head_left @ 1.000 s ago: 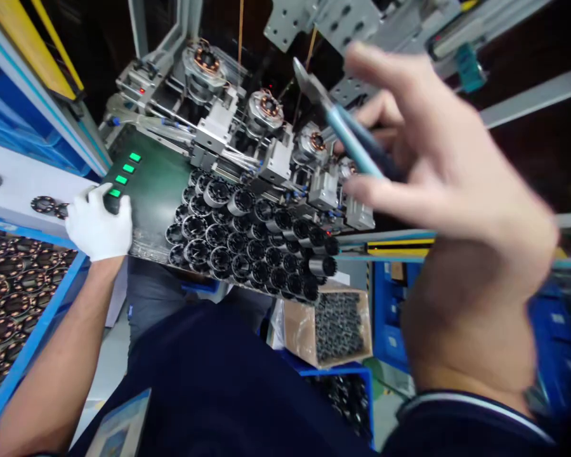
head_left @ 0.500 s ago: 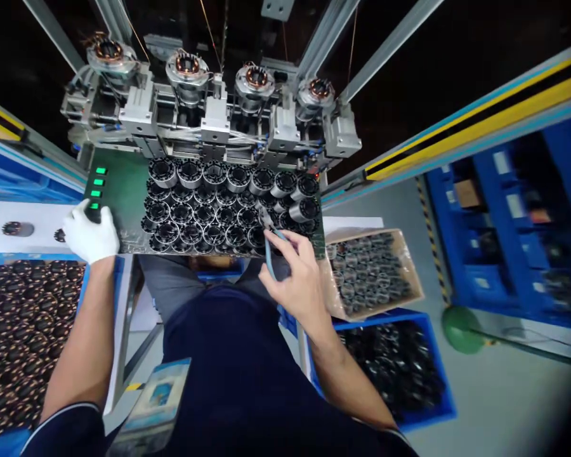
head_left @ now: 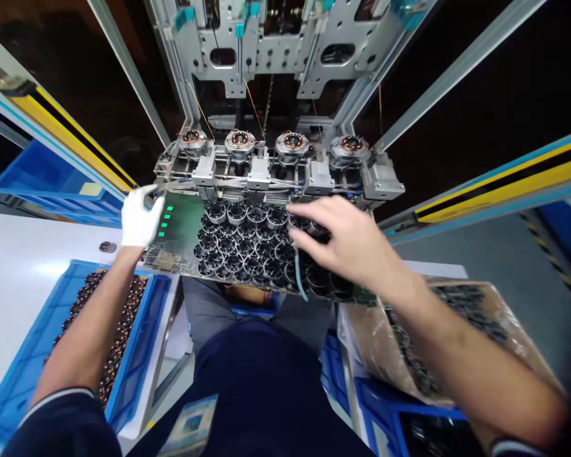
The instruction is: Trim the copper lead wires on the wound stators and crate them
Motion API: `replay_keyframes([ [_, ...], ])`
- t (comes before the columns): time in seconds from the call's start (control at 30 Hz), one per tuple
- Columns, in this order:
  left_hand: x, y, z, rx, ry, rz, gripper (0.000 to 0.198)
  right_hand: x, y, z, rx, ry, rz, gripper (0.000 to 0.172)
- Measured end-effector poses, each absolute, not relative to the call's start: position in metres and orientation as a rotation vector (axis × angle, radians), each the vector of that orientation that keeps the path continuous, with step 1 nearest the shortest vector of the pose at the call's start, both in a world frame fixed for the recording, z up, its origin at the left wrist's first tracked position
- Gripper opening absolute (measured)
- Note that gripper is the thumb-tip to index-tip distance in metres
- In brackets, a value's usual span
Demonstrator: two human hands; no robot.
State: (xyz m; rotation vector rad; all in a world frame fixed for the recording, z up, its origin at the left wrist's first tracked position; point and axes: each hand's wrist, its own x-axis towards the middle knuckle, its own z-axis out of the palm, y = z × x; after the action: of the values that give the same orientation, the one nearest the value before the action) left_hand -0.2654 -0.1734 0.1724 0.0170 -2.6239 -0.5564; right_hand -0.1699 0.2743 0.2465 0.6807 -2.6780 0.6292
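Observation:
My left hand (head_left: 140,217), in a white glove, is at the left end of the green work plate (head_left: 183,219). Its thumb and fingers are apart beside the lit green buttons (head_left: 165,217). My bare right hand (head_left: 345,231), slightly blurred, reaches over rows of slotted metal stator cores (head_left: 253,247). Thumb and index finger are spread above the right-hand cores, and I see nothing held between them. A pair of pliers shows one blue-grey handle (head_left: 299,276) on the cores below the thumb; its other parts are hidden.
Behind the plate a winding machine carries several stators with copper windings (head_left: 292,141). Blue bin (head_left: 71,273) at left holds wound stators; a lone stator (head_left: 107,247) stands on the white table. At right is a cardboard box (head_left: 375,343) of cores. Yellow-striped guards (head_left: 504,184) flank the station.
My right hand has let go of the pliers and moved forward over the cores. My left hand has shifted forward past the buttons. The view has tilted up, showing more of the machine.

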Motion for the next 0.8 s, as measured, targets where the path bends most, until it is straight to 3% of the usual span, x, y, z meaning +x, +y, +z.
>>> replay_keyframes([
  [0.13, -0.353, -0.139, 0.251, -0.413, -2.669, -0.369, 0.042, -0.314, 0.243, 0.296, 0.589, -2.843, 0.344, 0.038],
  [0.2, -0.398, -0.122, 0.267, -0.533, -2.711, -0.259, 0.046, -0.373, 0.221, 0.299, 0.506, -2.931, 0.151, 0.047],
  [0.27, -0.433, -0.110, 0.267, -0.606, -2.769, -0.130, 0.049, -0.411, 0.201, 0.294, 0.445, -3.015, -0.002, 0.050],
  [0.37, -0.462, -0.099, 0.255, -0.665, -2.815, -0.008, 0.043, -0.434, 0.183, 0.287, 0.390, -3.051, -0.141, 0.038],
  [0.53, -0.472, -0.103, 0.249, -0.700, -2.787, -0.075, 0.029, -0.427, 0.183, 0.302, 0.407, -3.012, -0.236, 0.033],
  [0.67, -0.480, -0.130, 0.263, -0.662, -2.779, -0.107, 0.043, -0.420, 0.169, 0.314, 0.435, -2.944, -0.221, 0.040],
  [0.8, -0.499, -0.142, 0.265, -0.649, -2.924, 0.015, 0.058, -0.435, 0.134, 0.305, 0.370, -3.244, -0.280, 0.046],
])
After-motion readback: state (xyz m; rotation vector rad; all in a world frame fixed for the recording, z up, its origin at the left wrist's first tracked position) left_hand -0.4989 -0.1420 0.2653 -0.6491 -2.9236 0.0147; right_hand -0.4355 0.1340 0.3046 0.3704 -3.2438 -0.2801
